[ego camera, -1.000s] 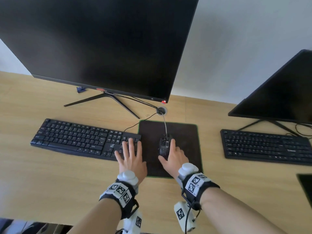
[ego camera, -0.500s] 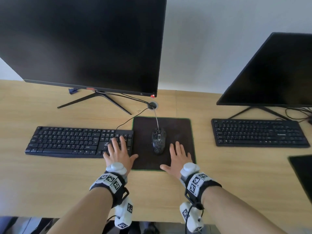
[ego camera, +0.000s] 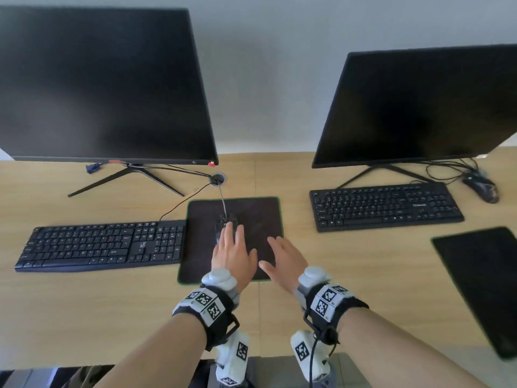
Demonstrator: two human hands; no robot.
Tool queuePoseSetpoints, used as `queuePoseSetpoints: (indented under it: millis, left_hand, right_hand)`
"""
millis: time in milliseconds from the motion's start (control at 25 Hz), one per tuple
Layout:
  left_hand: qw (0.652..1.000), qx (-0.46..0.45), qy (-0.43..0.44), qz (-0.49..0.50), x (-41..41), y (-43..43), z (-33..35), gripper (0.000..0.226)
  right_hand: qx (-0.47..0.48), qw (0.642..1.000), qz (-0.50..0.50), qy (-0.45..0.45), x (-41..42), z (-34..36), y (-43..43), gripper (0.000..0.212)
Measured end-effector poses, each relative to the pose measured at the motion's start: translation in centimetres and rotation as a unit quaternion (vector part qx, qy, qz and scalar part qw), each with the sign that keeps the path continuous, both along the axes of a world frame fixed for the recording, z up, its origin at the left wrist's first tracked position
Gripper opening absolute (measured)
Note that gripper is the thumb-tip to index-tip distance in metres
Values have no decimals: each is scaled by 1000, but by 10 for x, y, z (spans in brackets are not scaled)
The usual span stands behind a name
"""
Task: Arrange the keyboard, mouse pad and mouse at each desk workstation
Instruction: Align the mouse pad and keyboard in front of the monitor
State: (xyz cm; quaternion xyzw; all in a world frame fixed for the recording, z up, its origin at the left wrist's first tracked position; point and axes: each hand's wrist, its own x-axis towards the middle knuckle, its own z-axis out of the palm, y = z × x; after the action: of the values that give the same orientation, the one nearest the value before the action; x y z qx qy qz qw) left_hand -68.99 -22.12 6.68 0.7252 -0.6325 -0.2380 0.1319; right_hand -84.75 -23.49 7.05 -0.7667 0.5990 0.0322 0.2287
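A black keyboard (ego camera: pixel 103 245) lies in front of the left monitor, its right end touching a dark green-edged mouse pad (ego camera: pixel 257 214). A black wired mouse (ego camera: pixel 223 219) sits on the pad's left half, mostly hidden under my fingers. My left hand (ego camera: pixel 233 252) lies flat over the mouse with fingers extended. My right hand (ego camera: pixel 285 260) is spread over the pad's lower right and holds nothing. At the right workstation are a second keyboard (ego camera: pixel 386 205), a mouse (ego camera: pixel 481 187) on bare desk behind it, and a skewed black mouse pad (ego camera: pixel 484 281).
Two dark monitors stand on the wooden desk (ego camera: pixel 84 309): a left monitor (ego camera: pixel 98 88) and a right monitor (ego camera: pixel 419 107). Cables run to a grommet hole (ego camera: pixel 217 178) behind the pad, and more cables loop near the right mouse. The desk's front edge is near my wrists.
My left hand left the keyboard and moved right onto the mouse. My right hand stayed over the pad. The view swung right, bringing the second workstation's mouse and pad into sight.
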Motion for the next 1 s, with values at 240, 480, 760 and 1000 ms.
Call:
queuePoseSetpoints:
  millis: [240,480,760,1000]
  left_hand:
    - [997,35,46,49,-53,-24,-5,53]
    - [995,37,26,87,-63,-51,-10,53]
    - [994,30,9,104,-47,-54,-29,46]
    - [992,54,13,109,-50,-16,-50,42]
  right_hand:
    - [-33,997,28,-63,-25,-12,-41,41]
    - [-27,996,51,-72,-33,-27,-76,45]
    - [2,994,66,-84,-18,-32,-89,45]
    - [57,994,51,-72,-22,-55,-48,52]
